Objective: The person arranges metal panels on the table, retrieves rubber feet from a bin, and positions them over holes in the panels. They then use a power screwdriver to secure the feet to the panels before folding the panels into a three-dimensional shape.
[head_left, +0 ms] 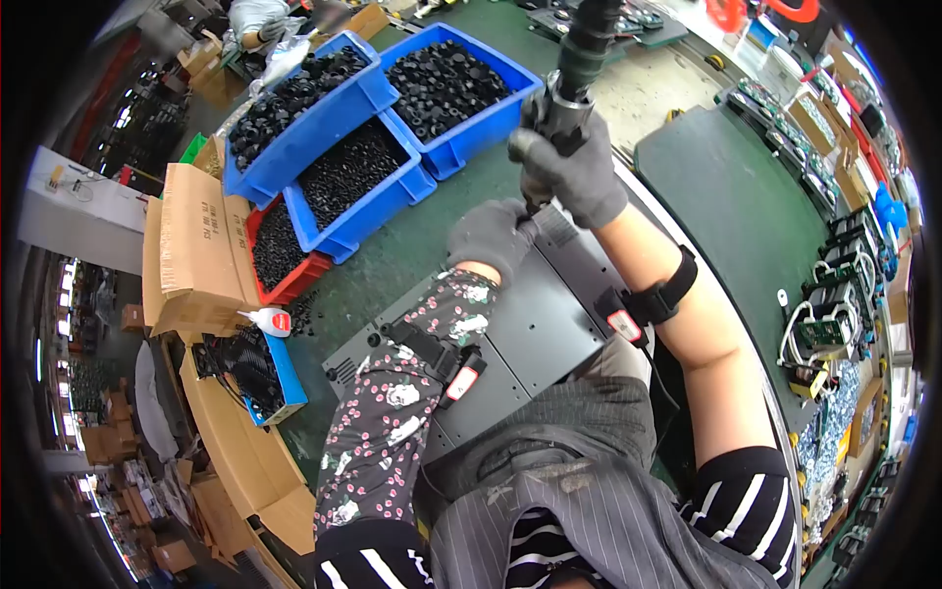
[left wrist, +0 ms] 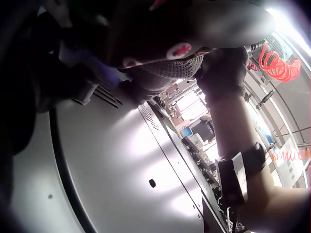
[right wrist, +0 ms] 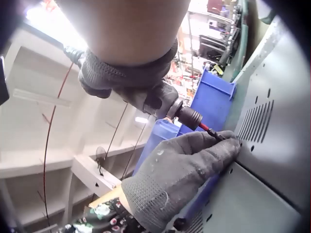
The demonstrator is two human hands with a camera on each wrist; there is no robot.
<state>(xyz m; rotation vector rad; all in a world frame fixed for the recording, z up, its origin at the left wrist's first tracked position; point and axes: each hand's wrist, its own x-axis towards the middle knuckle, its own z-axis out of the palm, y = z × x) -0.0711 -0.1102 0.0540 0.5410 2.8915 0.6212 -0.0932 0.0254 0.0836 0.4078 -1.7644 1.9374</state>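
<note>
My gloved right hand [head_left: 586,177] grips a power screwdriver [head_left: 583,71], held upright over the far edge of a grey metal case [head_left: 538,324]. Its red-and-black bit [right wrist: 209,129] points down at the case beside a row of vent slots. The gloved left hand [head_left: 488,239] rests at that edge, with thumb and fingers pinched around the bit's tip; whatever small part sits under the tip is hidden by the fingertips. A black round foot [head_left: 373,340] stands on the case's near left corner. In the left wrist view the left hand's own work is mostly dark.
Blue bins [head_left: 439,147] of small black parts stand beyond the left hand, with a red bin [head_left: 309,270] next to them. On the left are a cardboard box [head_left: 201,245], a white glue bottle [head_left: 272,321] and a blue box [head_left: 280,378]. Circuit boards [head_left: 829,319] line the right side.
</note>
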